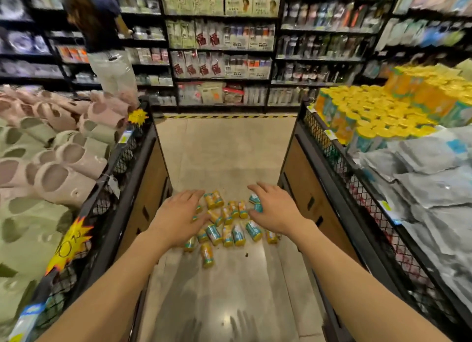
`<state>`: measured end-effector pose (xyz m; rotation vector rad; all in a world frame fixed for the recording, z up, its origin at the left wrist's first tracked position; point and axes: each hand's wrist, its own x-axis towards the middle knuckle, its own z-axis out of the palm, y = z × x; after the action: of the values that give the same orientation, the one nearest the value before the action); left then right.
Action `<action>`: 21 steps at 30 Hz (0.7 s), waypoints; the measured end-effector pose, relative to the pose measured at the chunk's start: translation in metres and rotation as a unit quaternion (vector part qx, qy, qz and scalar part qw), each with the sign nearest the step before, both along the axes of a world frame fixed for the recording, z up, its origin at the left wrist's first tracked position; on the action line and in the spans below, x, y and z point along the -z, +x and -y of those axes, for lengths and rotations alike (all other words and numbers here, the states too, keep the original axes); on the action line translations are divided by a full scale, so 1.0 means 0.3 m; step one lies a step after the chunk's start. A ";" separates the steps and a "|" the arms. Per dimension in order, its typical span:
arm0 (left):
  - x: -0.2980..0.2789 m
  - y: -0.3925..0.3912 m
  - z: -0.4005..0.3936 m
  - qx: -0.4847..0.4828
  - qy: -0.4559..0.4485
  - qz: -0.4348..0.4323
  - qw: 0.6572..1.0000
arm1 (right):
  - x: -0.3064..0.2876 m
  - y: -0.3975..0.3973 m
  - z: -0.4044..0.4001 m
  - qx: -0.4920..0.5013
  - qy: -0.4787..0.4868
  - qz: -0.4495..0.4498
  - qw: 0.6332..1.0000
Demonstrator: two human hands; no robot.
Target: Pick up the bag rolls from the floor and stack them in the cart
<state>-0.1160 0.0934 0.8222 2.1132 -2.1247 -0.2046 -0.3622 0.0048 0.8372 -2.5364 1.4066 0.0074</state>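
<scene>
- Your left hand (178, 210) reaches out low in the middle of the frame, palm down, its grip wide: fingers straight and spread, holding nothing.
- Your right hand (274, 209) reaches out just right of centre, palm down, fingers loosely bent over two teal rolls at its fingertips; whether its grip has closed on them you cannot tell from this angle.
- The rolls (224, 221) lie scattered on the floor (224, 150) between and just beyond both hands, yellow and teal, most on their sides, several touching.
- One roll (207, 255) lies apart, nearest to you, below the heap.
- The cart (357, 188) runs up the right side of the frame, black mesh wall over a wooden panel; yellow-topped packs (370, 112) are stacked at its far end, grey bags (434, 168) nearer you.
- A second bin (132, 175) on the left holds pink and green slippers (51, 150).
- Shelves (222, 48) of goods fill the top of the frame; another person (102, 30) stands at them, upper left, blurred.
</scene>
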 end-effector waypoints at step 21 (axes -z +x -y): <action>0.795 0.284 0.910 -0.050 0.026 -0.070 0.996 | 0.770 0.340 0.929 -0.053 0.016 -0.059 0.997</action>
<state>-0.0308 -0.1795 0.5837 2.1572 -1.9507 -0.3878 -0.2603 -0.2740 0.6063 -2.6200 1.2986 0.2006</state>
